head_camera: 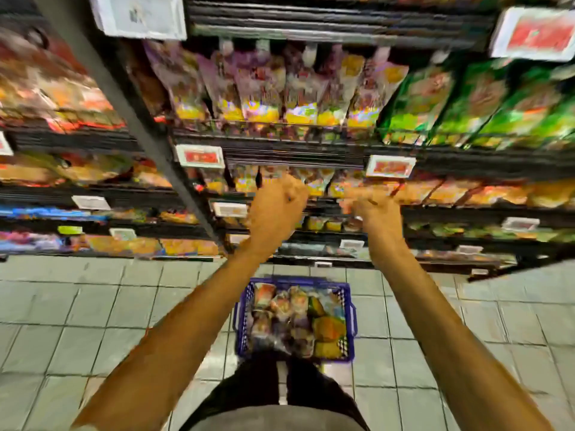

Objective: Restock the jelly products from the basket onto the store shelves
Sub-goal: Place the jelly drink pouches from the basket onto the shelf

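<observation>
The frame is blurred by motion. Both my arms reach up to a middle shelf (295,161) stocked with yellow and orange jelly packs (315,185). My left hand (275,206) is curled in front of that row, its fingers against the packs. My right hand (375,209) is at the same row further right, merging with an orange pack (351,192); the blur hides whether either hand grips anything. On the floor between my arms stands the blue basket (350,309), holding several jelly packs (295,318).
Purple-and-yellow bags (264,85) and green bags (485,101) fill the shelf above. Price tags (390,166) hang off the shelf edges. A dark upright post (146,132) divides the left bay. Lower shelves jut out above the grey tiled floor (93,306).
</observation>
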Motion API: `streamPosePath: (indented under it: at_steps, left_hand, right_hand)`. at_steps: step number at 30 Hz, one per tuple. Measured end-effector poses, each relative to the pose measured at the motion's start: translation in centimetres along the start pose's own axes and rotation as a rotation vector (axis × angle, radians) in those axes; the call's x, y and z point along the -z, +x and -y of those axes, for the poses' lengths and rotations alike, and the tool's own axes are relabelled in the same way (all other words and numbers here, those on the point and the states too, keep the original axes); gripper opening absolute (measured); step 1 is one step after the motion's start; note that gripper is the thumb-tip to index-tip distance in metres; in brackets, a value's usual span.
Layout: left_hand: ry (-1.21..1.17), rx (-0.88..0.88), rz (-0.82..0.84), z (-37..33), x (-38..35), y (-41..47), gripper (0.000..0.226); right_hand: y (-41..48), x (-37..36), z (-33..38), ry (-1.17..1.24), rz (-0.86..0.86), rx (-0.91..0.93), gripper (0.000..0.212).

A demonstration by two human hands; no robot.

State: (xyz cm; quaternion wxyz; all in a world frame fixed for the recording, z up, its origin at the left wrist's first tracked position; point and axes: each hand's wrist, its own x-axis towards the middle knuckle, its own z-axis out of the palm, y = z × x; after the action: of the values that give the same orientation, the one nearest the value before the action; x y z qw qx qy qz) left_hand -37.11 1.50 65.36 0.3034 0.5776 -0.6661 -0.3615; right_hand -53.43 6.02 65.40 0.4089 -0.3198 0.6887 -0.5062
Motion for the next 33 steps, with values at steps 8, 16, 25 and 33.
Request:
streamPosePath:
  at_steps: [8,16,25,33]
  left_hand:
    - [0.007,0.389,0.216,20.7,-13.9,-7.1,0.029]
    - [0.068,0.487,0.283,37.2,-28.3,-10.0,0.023]
    - [0.424,0.216,0.523,50.3,-42.5,-6.6,0.063]
    - [0.925,-0.209,0.607,53.6,-46.8,-3.8,0.058]
  right_hand:
    - [-0.5,1.0,-25.1,0.093,-0.074,-0.502,0.029]
    - [2.9,1.3,-47.7,0.235,-0.059,-0.719,0.038]
    - [11.4,-0.6,-65.3,-0.659,0.201,-0.435,0.05]
    - [12.9,-1.2,-70.9,-1.055,0.248,-0.356,0.078]
